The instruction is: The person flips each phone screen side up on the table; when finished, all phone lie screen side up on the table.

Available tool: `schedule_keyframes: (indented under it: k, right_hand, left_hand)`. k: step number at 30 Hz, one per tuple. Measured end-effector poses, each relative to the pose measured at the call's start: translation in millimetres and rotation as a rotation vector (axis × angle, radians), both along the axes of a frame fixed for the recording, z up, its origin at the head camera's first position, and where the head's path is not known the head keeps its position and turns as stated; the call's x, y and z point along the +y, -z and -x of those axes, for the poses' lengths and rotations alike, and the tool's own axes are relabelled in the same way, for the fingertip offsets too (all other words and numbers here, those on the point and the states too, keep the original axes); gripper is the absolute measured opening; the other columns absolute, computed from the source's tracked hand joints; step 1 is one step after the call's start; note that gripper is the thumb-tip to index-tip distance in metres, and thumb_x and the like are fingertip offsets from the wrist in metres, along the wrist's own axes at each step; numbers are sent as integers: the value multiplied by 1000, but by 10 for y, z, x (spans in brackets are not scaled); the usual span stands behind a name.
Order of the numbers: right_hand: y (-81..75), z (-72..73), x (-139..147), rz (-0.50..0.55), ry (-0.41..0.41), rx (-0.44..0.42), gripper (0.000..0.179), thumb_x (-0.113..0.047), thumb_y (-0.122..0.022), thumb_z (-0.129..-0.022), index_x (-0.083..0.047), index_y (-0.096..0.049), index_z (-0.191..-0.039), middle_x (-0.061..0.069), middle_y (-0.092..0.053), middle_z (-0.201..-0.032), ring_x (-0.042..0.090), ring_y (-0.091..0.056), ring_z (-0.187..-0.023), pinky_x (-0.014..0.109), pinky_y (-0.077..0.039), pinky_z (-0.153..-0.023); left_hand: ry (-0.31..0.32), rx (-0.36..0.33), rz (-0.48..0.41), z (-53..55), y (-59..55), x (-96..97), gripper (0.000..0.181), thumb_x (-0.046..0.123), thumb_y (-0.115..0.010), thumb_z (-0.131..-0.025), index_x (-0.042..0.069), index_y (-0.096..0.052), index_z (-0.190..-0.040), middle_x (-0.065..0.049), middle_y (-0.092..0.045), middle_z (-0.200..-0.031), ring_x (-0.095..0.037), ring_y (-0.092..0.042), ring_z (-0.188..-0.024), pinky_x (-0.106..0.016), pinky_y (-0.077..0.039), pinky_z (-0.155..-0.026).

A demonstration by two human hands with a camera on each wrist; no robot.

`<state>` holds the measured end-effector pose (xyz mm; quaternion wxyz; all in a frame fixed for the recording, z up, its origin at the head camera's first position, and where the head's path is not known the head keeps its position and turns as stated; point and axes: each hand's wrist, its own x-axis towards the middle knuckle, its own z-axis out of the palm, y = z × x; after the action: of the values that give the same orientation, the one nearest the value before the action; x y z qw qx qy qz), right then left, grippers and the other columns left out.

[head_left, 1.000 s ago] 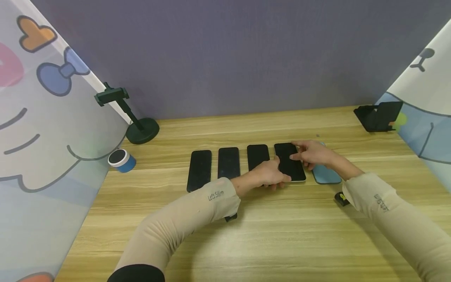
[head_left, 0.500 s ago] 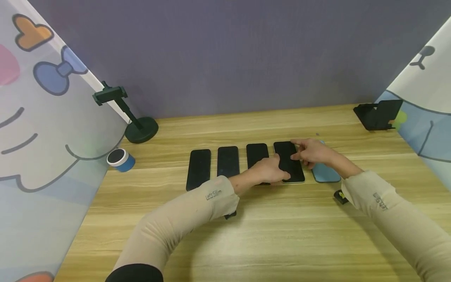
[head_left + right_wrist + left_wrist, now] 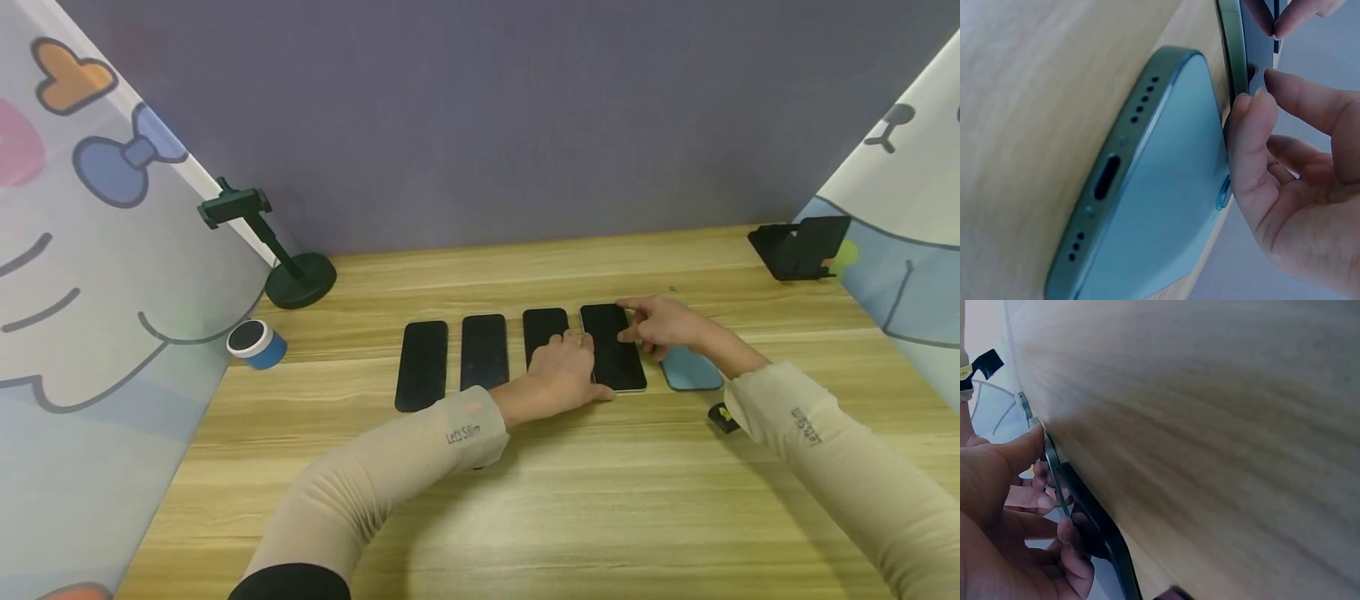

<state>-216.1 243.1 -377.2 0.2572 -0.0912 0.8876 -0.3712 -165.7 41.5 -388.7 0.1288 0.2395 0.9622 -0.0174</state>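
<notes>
Both hands are at a smartphone (image 3: 615, 350) lying flat on the table, dark screen up. My left hand (image 3: 558, 375) reaches over the neighbouring black phone (image 3: 546, 327), thumb along the smartphone's lower edge and fingers bent at its left side. From the right, my right hand (image 3: 660, 323) pinches the upper right corner, index finger at the top and thumb by the right edge. A light blue phone (image 3: 1160, 181) lies back up beside that hand, camera end partly hidden by fingers in the right wrist view. Two more dark phones, a left one (image 3: 422, 367) and another (image 3: 484, 350), continue the row.
At the back left stands a dark green phone stand (image 3: 300, 279), with a blue jar (image 3: 266, 350) in front. A black folding stand (image 3: 802, 248) is at the back right. A small black object (image 3: 722, 418) lies by the right sleeve. A grey partition rises behind.
My left hand has drawn slightly nearer and turned, its thumb going from the smartphone's lower screen to its bottom edge. The right hand has stayed at the upper right corner.
</notes>
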Motion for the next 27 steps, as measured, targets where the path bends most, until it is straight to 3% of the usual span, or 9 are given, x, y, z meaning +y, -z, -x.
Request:
schedule_keyframes:
  k: [7, 22, 27]
  right_hand:
    - [-11, -2, 7, 15, -3, -16, 79, -21, -64, -99, -2, -17, -160, 15, -59, -104, 21, -57, -69, 36, -53, -56]
    - [8, 18, 24, 10, 0, -29, 82, -24, -64, -99, -2, -16, -160, 14, -58, -99, 21, -57, -72, 37, -54, -57]
    - [-28, 13, 46, 24, 1, -32, 81, -26, -63, -100, -2, -15, -160, 16, -59, -105, 22, -58, -74, 37, -55, -58]
  left_hand:
    - [-2, 17, 17, -3, 11, 6, 96, 76, -54, -87, 17, -31, -159, -7, -40, -158, -23, -52, -131, -32, -57, -84]
    - [-4, -25, 25, 34, -2, 15, 96, 73, -55, -87, 18, -27, -160, -5, -33, -163, -24, -44, -143, -35, -55, -96]
    - [-1, -30, 14, 33, -22, 20, 96, 72, -56, -88, 17, -26, -160, -6, -34, -162, -25, -45, -141, -35, -55, -93]
